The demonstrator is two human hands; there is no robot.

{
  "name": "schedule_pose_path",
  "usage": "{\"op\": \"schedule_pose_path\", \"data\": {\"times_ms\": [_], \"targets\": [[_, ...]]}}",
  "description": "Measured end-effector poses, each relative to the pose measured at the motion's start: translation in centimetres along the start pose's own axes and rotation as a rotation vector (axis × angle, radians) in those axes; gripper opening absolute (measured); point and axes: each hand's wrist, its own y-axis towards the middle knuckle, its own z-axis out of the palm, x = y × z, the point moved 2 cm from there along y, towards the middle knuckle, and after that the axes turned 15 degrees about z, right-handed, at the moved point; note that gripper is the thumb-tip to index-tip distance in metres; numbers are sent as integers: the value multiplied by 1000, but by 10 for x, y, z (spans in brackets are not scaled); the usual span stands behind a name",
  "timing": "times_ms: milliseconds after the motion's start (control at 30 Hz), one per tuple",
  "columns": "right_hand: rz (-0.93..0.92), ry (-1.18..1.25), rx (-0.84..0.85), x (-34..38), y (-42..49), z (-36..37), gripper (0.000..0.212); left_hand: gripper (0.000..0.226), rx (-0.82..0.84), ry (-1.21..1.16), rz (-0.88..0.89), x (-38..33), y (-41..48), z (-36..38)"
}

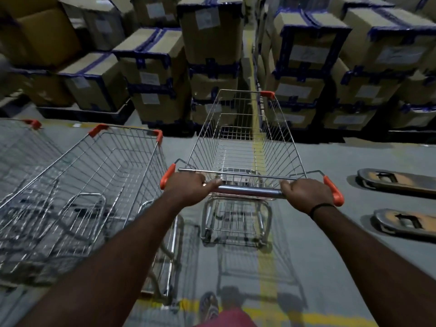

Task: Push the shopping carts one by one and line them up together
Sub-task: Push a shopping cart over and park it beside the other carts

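The left hand (186, 188) and right hand (306, 194) each curl around the steel handle bar (250, 191) of the shopping cart (245, 138), which stands over a yellow line (266, 267) on the grey floor (330, 232). A second cart (94, 173) sits just left of that cart, and stacked cardboard boxes (212, 43) rise beyond its front.

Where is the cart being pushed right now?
In the head view the pushed cart is centre frame, left hand and right hand gripping its handle, just right of a parked cart and facing the stacked boxes.
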Motion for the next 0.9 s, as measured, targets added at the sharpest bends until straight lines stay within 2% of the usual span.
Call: {"op": "schedule_pose_path", "data": {"times_ms": [200, 433, 667, 733, 833, 900], "targets": [[-38, 19, -36, 0, -43, 6, 63, 105, 32, -57, -65, -12, -48, 6], [-56, 19, -22, -2, -96, 12, 67, 92, 38, -96, -90, -24, -107, 10], [-69, 24, -19, -9, -141, 16, 68, 104, 76, -107, -43, -33, -155, 15], [-67, 18, -20, -9, -151, 17, 68, 94, 145, -100, 25, -28, -167, 16], [-60, 7, -33, -5, -166, 22, 70, 65, 263, -22, 153, -16, -179, 15], [-58, -11, -46, -3, -178, 26, 72, 48, 276, 66, 208, -7, -189, 14]]}}
